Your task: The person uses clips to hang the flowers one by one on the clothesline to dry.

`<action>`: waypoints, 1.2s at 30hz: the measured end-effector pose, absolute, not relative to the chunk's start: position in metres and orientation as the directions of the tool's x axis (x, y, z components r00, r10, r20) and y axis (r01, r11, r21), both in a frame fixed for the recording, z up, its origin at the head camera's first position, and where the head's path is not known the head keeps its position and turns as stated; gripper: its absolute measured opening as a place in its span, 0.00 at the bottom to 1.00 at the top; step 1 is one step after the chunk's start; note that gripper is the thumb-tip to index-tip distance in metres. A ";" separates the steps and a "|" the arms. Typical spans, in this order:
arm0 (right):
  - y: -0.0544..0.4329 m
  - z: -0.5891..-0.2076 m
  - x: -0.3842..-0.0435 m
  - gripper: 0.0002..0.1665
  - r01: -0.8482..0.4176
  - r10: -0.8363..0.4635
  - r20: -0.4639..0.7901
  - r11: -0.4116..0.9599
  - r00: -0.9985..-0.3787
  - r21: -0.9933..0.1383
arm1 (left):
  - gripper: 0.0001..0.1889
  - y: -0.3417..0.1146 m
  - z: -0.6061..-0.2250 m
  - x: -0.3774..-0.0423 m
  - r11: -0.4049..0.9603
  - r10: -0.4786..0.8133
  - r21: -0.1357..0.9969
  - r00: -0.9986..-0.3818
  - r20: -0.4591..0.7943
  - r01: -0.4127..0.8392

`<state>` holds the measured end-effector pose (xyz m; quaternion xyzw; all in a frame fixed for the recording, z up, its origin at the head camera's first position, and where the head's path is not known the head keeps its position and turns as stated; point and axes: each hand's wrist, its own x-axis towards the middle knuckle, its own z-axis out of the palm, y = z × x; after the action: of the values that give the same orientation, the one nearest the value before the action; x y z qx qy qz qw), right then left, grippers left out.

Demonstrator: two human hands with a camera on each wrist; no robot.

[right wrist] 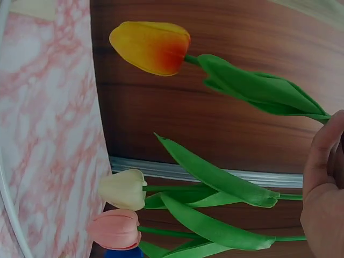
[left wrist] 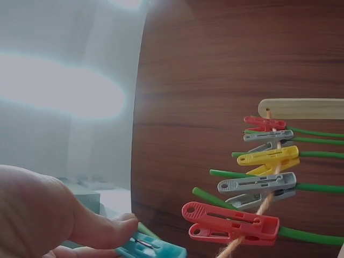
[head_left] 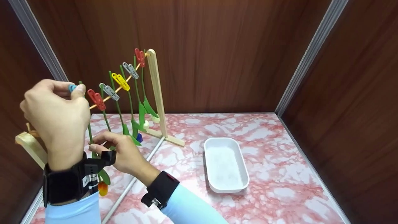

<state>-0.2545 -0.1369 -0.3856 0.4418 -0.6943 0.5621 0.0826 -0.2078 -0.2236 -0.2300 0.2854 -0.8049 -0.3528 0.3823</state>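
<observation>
In the head view, my left hand [head_left: 57,115] pinches a light blue clothespin [left wrist: 156,248] between thumb and fingers. It is at the near end of the string [left wrist: 231,247], close to the green stem top of a yellow-orange tulip [right wrist: 153,48]. Lower down, my right hand [head_left: 126,151] pinches that tulip's stem, its bloom hanging downward. Along the string, red clothespins [left wrist: 231,221], grey clothespins [left wrist: 258,183] and a yellow clothespin [left wrist: 269,156] grip other stems. A cream tulip [right wrist: 123,189] and a pink tulip [right wrist: 114,229] hang below. The clothespin's grip on the string is hidden.
A wooden post [head_left: 157,90] on a foot carries the string's far end; another wooden post [head_left: 29,147] stands near left. A white rod [head_left: 124,191] runs along the base. To the right, a white tray [head_left: 226,165] sits on the marbled table [head_left: 279,174]. Brown panels surround it.
</observation>
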 end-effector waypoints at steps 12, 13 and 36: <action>-0.135 -0.381 -0.253 0.07 -0.674 -0.529 0.585 -0.032 -0.615 -0.738 | 0.25 -0.223 -0.224 -0.201 0.636 -0.658 0.738 -0.658 0.366 -0.226; -0.135 -0.380 -0.252 0.07 -0.673 -0.528 0.583 -0.030 -0.617 -0.739 | 0.25 -0.225 -0.223 -0.201 0.638 -0.660 0.733 -0.660 0.360 -0.237; -0.132 -0.395 -0.252 0.05 -0.648 -0.550 0.545 -0.009 -0.633 -0.762 | 0.17 -0.227 -0.224 -0.198 0.678 -0.622 0.702 -0.678 0.392 -0.217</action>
<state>-0.2523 -0.1318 -0.3951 0.4261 -0.7025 0.5684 0.0431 -0.1982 -0.2268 -0.2243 0.2443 -0.8588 -0.3184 0.3185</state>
